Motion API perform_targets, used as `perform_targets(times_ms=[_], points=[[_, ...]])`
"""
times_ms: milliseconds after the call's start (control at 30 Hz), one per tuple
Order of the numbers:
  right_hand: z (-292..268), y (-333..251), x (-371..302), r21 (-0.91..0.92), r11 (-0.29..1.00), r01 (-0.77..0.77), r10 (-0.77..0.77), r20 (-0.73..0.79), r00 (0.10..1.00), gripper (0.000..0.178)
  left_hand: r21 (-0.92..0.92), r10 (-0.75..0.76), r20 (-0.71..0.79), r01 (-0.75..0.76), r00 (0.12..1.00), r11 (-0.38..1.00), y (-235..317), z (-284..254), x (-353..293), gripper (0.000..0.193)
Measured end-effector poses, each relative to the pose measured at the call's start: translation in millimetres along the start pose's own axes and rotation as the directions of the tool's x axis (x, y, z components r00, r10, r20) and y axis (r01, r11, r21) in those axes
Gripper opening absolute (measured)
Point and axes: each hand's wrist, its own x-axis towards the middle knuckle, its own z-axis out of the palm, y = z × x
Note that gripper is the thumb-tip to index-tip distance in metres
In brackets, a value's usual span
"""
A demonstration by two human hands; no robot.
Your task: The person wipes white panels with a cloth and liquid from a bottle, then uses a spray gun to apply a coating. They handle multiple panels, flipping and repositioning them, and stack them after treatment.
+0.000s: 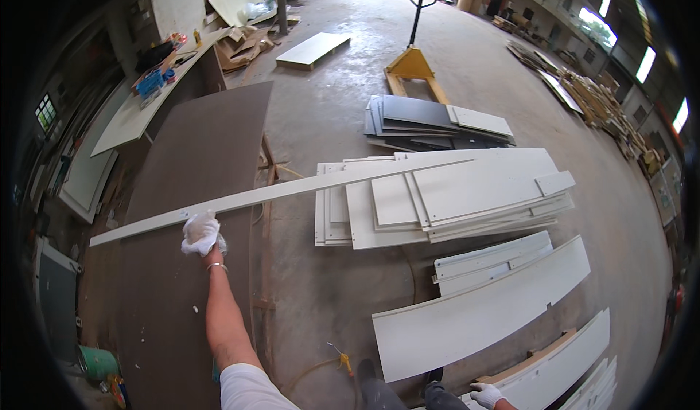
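My left hand [201, 233], in a white glove, is closed at the near edge of a long, narrow white strip [292, 185]. The strip slants over the brown tabletop [175, 301], and its far right end lies over a stack of white panels [481, 188]. At the lower edge my right hand [486, 395], also gloved, hangs with its fingers loosely apart and nothing visible in them. Behind it is a white board [543, 381]; whether they touch, I cannot tell.
A curved white panel [481, 308] lies on the floor at right. Beyond the stack are dark panels [415, 111] and a yellow pallet jack [414, 67]. A yellow air gun [345, 361] with its hose lies near my feet. A green tin [97, 362] stands at lower left.
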Motion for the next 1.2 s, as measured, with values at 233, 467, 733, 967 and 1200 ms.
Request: perform_targets(times_ms=[233,467,733,967,1200], points=[[-5.1,-3.5,-13.4,0.031,0.999,0.028,-0.027,-0.022,0.999,0.052,-0.275,-0.096,0.004,0.093,0.995,0.957,-22.3,21.6,-109.6,0.063],[4.2,42.4,-0.1,0.105,0.993,-0.050,0.059,-0.088,0.994,0.055,0.329,0.108,0.636,-0.396,0.764,0.857,-112.8,49.9,-459.4,0.070],[-20.5,142.6,3.4,0.283,0.958,-0.044,0.110,-0.223,0.969,0.047,0.007,-0.220,0.960,-0.767,-0.176,0.642,-136.6,-0.4,-768.8,0.049],[-26.9,359.1,108.6,0.459,0.879,-0.132,0.249,-0.205,0.947,0.041,0.048,-0.084,0.996,-0.831,0.001,0.555,-84.3,65.9,-779.8,0.041],[-29.9,559.6,265.0,0.833,0.497,-0.245,0.402,0.029,0.915,0.007,0.361,-0.183,0.932,-0.831,0.312,0.422,9.5,104.8,-888.8,0.032]])
